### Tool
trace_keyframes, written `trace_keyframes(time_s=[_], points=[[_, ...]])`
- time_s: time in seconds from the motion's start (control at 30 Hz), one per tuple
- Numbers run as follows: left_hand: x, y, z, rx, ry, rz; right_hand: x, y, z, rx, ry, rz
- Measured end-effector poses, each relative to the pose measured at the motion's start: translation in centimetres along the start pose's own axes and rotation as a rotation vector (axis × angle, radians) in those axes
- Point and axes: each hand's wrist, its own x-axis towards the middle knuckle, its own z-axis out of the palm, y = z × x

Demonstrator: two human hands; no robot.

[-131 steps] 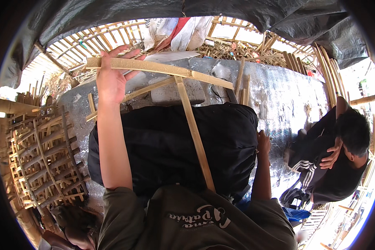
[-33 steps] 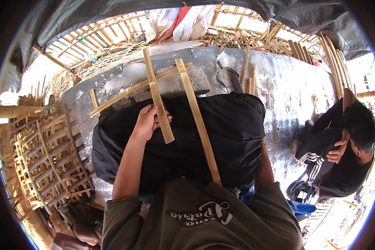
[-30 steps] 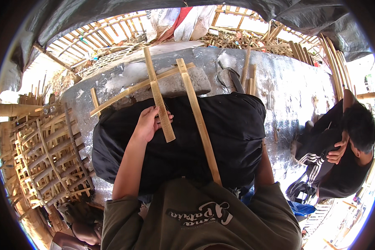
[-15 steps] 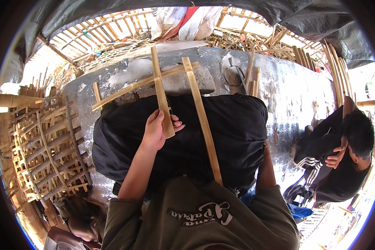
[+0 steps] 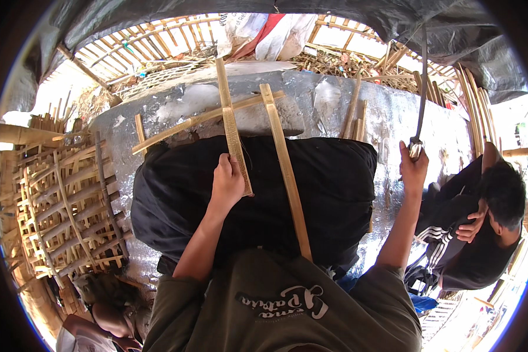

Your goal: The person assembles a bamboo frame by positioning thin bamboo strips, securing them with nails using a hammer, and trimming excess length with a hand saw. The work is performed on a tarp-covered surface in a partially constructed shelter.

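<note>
My left hand point(image 5: 227, 179) is closed around the lower end of a bamboo slat point(image 5: 230, 126) that slants away across my black-covered lap point(image 5: 176, 188). A second bamboo slat point(image 5: 287, 170) lies beside it on the right, running back toward my shirt. Both slats meet a crosswise bamboo strip point(image 5: 188, 123) near their far ends. Out to the right, my right hand point(image 5: 413, 164) grips a machete point(image 5: 422, 88) by its handle. The long dark blade points up and away, apart from the bamboo.
Close on the right sits another person point(image 5: 481, 234) in dark clothes. Woven bamboo panels point(image 5: 70, 205) stand at the left. Loose bamboo pieces point(image 5: 352, 108) lie beyond my lap on the grey sheet point(image 5: 393, 111). Part of another person point(image 5: 111, 322) shows at lower left.
My right hand has come up from beside my lap, now raising the machete at the right. The left hand has tightened its hold on the bamboo slat and shifted slightly right.
</note>
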Motion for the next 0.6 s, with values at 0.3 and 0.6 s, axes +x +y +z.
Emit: trace_keyframes(time_s=[0.3,0.6], points=[[-0.6,7.4,-1.5,-0.293,-0.082,-0.174,-11.7,-12.4,5.7,0.141,-0.533,-0.197],[-1.9,8.5,-2.1,-0.379,-0.182,-0.089,-14.9,-15.4,11.2,0.215,-0.662,-0.501]])
